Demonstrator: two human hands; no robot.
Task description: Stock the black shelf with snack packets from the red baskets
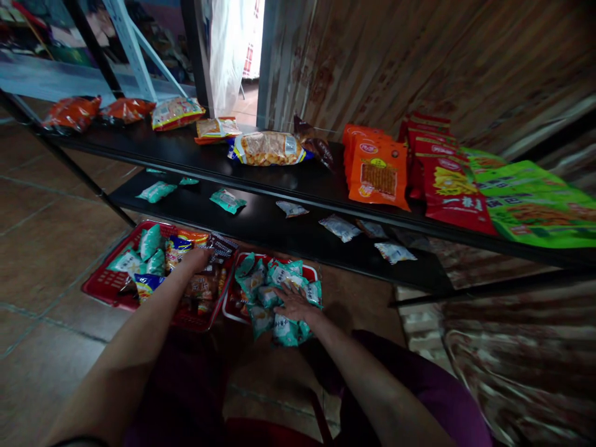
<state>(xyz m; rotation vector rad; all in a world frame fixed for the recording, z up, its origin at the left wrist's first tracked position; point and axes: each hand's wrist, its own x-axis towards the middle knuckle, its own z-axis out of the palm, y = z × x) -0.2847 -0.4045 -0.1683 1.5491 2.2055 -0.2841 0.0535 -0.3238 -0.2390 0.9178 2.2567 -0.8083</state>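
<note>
- Two baskets on the floor, side by side in front of a black rack: red basket (100, 288) on the left, white-rimmed basket (310, 272) on the right.
- Left hand (198, 259): reaching into the red basket, at the dark checkered packet (224, 243); fingertips hard to make out, can't tell if closed on anything.
- Right hand (295, 304): palm down on the teal packets (285, 329) in the white-rimmed basket, fingers spread apart, not closed around one.
- Hands well apart, one per basket.
- Red basket contents: teal pouches (149, 242) on the left side, blue-and-yellow packets (149, 284), brown packets (202, 287) toward the right.
- White-rimmed basket: teal packets heaped, some over the near rim.
- Lower shelf (261, 226): small teal packs (228, 200) toward the left, pale silvery packs (339, 228) toward the right, lying flat with gaps between.
- Upper shelf (279, 178), left to right: orange bags (73, 115), red-and-yellow bag (177, 113), small orange-and-white bag (216, 128), long blue-ended bag (267, 149), brown wrapper (318, 148) behind its right end.
- Upper shelf, right part: row of orange packs (376, 172), then red packs (454, 189), then green packs (535, 202).
- Patterned brown curtain (395, 68) behind the rack.
</note>
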